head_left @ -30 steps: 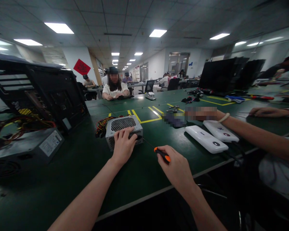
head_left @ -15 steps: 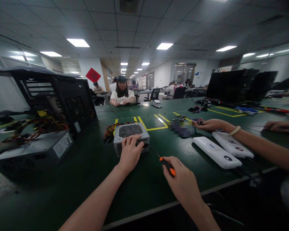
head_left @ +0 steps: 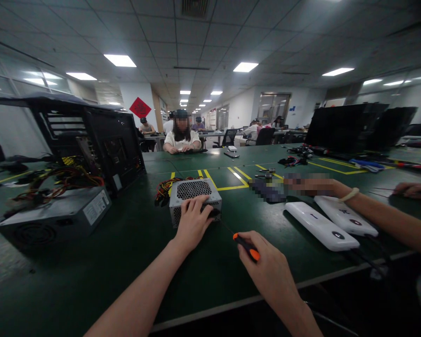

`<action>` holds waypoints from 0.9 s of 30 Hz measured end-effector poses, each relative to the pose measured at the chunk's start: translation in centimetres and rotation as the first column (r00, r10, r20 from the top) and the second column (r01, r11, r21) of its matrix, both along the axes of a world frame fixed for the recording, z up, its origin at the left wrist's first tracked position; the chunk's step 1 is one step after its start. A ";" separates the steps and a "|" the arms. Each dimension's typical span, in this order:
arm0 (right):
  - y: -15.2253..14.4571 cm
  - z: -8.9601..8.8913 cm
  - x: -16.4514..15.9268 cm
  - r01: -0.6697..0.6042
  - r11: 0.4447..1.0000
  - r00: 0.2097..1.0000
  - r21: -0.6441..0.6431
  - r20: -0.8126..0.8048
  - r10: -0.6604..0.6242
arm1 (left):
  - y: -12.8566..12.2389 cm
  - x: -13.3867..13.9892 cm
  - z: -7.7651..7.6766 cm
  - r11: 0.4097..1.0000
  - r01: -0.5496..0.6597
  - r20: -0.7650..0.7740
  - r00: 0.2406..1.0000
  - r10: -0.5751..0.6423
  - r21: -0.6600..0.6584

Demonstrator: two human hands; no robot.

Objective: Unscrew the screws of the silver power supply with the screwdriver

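Note:
A silver computer power supply [head_left: 182, 191] with a honeycomb grille on top sits on the green table in front of me. My left hand [head_left: 193, 219] lies over its near side, fingers bent across the top edge and thumb by the black socket on the right. In my right hand [head_left: 263, 260] is a screwdriver [head_left: 245, 246] with an orange and black handle. Its thin shaft points up and left to the power supply's near right corner; whether the tip touches cannot be made out. Bundled coloured cables [head_left: 163, 191] lie behind the power supply's left side.
An open black computer case [head_left: 108, 150] stands at the left behind a second power supply [head_left: 56, 220]. Two white power banks [head_left: 319, 224] lie at the right, near a co-worker's arm [head_left: 368, 206]. Another person [head_left: 182, 138] sits across the table [head_left: 147, 290].
The view has shifted slightly, so most things appear a little farther right. Both hands keep their grips, and the screwdriver handle sits slightly closer to the power supply.

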State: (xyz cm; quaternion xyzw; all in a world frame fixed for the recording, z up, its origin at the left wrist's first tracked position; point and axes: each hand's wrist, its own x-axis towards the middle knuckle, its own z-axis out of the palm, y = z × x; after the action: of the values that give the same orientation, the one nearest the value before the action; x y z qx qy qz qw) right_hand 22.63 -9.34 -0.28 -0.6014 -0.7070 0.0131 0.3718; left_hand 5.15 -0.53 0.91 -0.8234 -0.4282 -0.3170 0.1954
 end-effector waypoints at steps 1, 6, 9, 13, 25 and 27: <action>0.0 0.0 -0.1 -0.011 1.000 1.000 -0.002 -0.005 0.011 | 0.0 0.0 0.0 1.000 0.004 0.003 1.000 -0.004 -0.003; -0.1 0.1 -0.3 -0.075 0.997 0.996 -0.006 -0.043 0.075 | 0.0 -0.2 -0.1 1.000 0.003 0.060 0.998 -0.003 -0.001; -0.2 0.1 -0.4 -0.091 0.996 0.994 0.027 -0.061 0.092 | 0.0 -0.6 -0.1 1.000 0.000 0.101 0.995 -0.001 0.008; -0.3 0.2 -0.3 -0.100 0.994 0.993 0.052 -0.064 0.103 | 0.1 -0.9 0.0 1.000 -0.004 0.123 0.992 0.002 0.016; -0.3 0.4 0.1 -0.051 0.999 0.997 0.008 -0.055 0.052 | -0.6 -1.7 0.5 0.999 -0.036 0.177 0.984 0.031 0.027; -0.3 0.5 0.5 -0.017 1.000 0.999 -0.012 -0.049 0.016 | -0.8 -1.9 0.5 1.000 0.000 0.153 0.988 -0.001 0.005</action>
State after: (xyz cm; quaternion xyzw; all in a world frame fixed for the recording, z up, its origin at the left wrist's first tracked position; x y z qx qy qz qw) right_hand 23.16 -9.62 0.23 -0.5975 -0.7024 0.0355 0.3851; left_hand 3.27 -1.35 1.44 -0.7962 -0.4409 -0.3805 0.1640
